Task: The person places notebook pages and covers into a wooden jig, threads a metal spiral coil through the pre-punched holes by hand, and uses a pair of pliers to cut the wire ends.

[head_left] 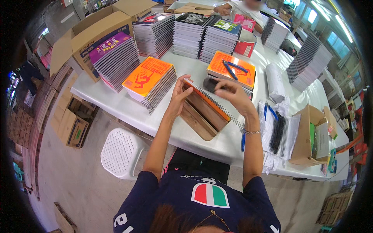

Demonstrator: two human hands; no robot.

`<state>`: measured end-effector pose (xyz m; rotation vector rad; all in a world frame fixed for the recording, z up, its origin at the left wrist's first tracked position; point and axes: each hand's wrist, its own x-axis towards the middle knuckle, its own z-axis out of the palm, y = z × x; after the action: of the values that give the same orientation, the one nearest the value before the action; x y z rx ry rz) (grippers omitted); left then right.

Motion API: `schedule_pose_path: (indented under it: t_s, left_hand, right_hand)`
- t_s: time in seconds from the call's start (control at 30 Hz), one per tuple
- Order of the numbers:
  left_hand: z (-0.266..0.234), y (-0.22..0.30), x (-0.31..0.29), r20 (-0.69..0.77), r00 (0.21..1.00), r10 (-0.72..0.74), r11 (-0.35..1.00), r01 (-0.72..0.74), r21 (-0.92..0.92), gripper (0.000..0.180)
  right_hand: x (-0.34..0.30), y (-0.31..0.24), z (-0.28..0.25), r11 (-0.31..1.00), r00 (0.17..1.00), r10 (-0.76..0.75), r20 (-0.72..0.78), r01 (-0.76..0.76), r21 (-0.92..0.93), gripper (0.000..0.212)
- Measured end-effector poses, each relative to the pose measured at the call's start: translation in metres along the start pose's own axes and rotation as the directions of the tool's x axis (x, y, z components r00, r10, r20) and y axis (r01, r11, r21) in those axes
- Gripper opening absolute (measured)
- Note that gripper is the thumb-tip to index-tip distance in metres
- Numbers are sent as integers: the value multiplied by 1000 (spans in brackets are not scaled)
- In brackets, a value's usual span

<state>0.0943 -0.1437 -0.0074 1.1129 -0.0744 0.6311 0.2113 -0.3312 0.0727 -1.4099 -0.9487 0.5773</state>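
Observation:
A spiral notebook [213, 101] with an orange edge stands on its side in a grooved wooden block [198, 120] near the table's front edge. My left hand [180, 96] grips its far left end, thumb on the near face. A metal spiral coil [223, 108] runs along the upward spine, its loose tail reaching past the near right end beside my right wrist. Over the spine's far side is my right hand [235, 97], fingers curled; what they hold, if anything, is hidden. Beside those fingertips sits a dark rounded object [210, 84], its kind unclear.
Orange notebooks are stacked left [149, 79] and right, blue-handled pliers [233, 69] lying on the right stack. More notebook stacks [190, 37] line the back. Black and metal coils [280, 134] and an open carton [309, 136] lie right. A white stool [121, 153] stands left; a person [248, 13] sits opposite.

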Motion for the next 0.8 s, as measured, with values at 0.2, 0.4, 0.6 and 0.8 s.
schedule_pose_path:
  t_s: [0.2, 0.4, 0.6, 0.8]
  left_hand:
    - [2, -3, -1, -28, 1000, -2, 1000, 3, 15, 50]
    - [-5, -9, 1, -23, 999, 32, 999, -32, -24, 37]
    - [-6, -11, 6, 2, 998, 60, 996, -60, -68, 36]
    - [-8, -10, 3, -3, 999, 37, 999, -37, -27, 36]
  right_hand:
    - [12, 17, -4, 949, 998, 45, -32, -53, -310, 21]
    - [27, 5, 1, 884, 995, 100, -32, -103, -456, 20]
    - [30, 22, 2, 828, 989, -93, 111, 139, -544, 30]
    - [22, 6, 10, 996, 995, 91, -39, -90, 21, 33]
